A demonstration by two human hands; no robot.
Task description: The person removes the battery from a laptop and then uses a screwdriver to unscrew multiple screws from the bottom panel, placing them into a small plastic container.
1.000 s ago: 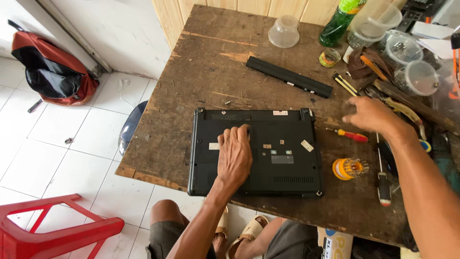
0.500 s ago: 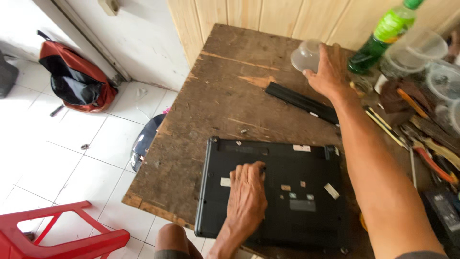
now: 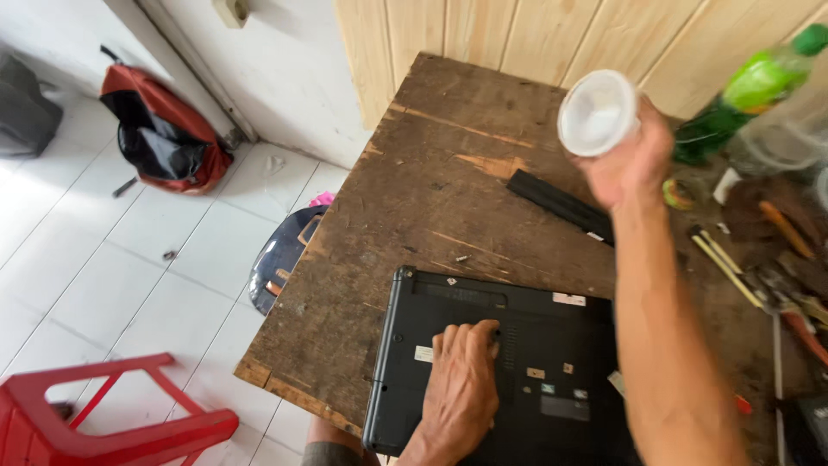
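White floor tiles run along the left, with a red and black backpack [image 3: 159,129] against the wall and a red plastic stool [image 3: 103,406] in the near corner. Beside them I see the worn wooden table [image 3: 431,164] set against pale wood panelling. My left hand [image 3: 461,393] lies flat, fingers spread, on the underside of a black laptop [image 3: 535,362] turned face down at the table's near edge. My right hand [image 3: 630,160] is raised above the table, fingers closed around a small clear plastic cup [image 3: 597,112], its mouth tipped toward me. A long black battery [image 3: 561,205] lies just beyond the laptop. A green bottle [image 3: 750,91] and scattered tools [image 3: 776,267] crowd the right side.
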